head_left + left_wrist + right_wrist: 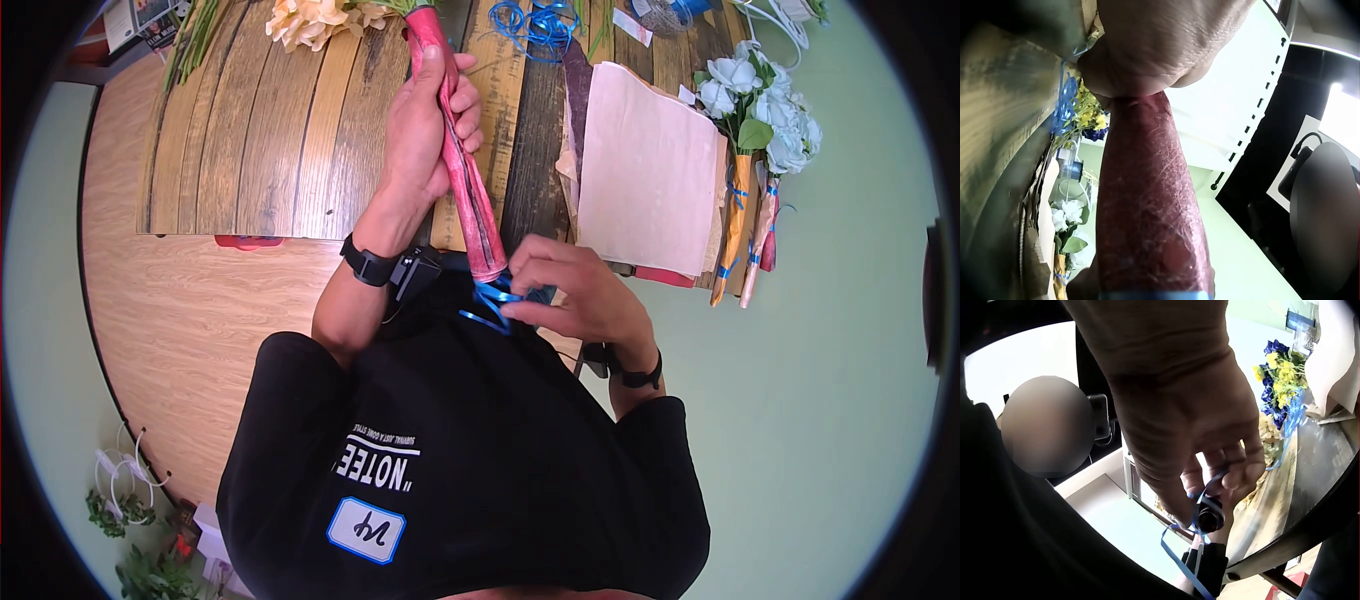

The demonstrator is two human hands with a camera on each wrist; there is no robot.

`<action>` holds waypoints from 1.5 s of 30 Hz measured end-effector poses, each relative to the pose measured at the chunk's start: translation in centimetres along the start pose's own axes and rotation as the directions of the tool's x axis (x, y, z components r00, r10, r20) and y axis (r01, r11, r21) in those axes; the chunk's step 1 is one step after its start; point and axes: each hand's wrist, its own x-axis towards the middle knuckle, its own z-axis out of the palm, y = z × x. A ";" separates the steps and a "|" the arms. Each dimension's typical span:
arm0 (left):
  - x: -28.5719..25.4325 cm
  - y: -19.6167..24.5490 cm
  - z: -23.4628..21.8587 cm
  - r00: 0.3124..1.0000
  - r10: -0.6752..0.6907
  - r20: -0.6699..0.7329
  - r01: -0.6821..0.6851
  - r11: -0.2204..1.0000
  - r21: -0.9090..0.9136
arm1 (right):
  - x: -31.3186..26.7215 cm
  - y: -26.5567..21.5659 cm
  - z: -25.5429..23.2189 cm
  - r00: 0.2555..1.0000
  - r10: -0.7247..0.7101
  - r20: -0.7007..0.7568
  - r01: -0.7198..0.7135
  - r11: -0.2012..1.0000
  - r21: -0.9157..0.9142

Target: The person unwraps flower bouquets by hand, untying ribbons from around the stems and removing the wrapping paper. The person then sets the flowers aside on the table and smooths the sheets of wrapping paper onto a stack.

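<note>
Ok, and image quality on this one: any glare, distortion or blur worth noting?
Head view: fisheye bending with black rounded corners, glare on the wooden table; left wrist view: shiny highlights down the red wrapping, table surface at left soft; right wrist view: right hand dark against a washed-out background, a blurred oval at left.

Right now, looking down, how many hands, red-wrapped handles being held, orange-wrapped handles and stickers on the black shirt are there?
Hands: 2 (left hand, right hand)
Held red-wrapped handle: 1
Orange-wrapped handle: 1
Sticker on the black shirt: 1
Total: 5
</note>
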 end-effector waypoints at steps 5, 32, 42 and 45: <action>0.1 0.7 -0.2 1.000 0.017 0.020 -0.017 1.000 -0.025 | -1.1 -1.0 -3.1 1.000 0.001 0.010 -0.004 0.963 0.271; -2.5 0.6 -3.0 0.997 -0.071 0.017 0.072 0.995 -0.070 | 21.2 10.6 -18.6 0.923 0.187 -0.337 -0.340 0.804 -0.487; -2.6 0.7 -2.5 0.997 -0.075 -0.015 0.074 0.997 -0.024 | 18.5 5.1 -15.0 0.882 -0.184 -0.434 -0.219 0.656 -0.723; -2.8 0.5 -2.1 0.998 -0.046 -0.035 0.049 0.996 0.080 | 16.9 0.3 -10.2 0.867 0.194 -0.459 -0.359 0.882 -0.305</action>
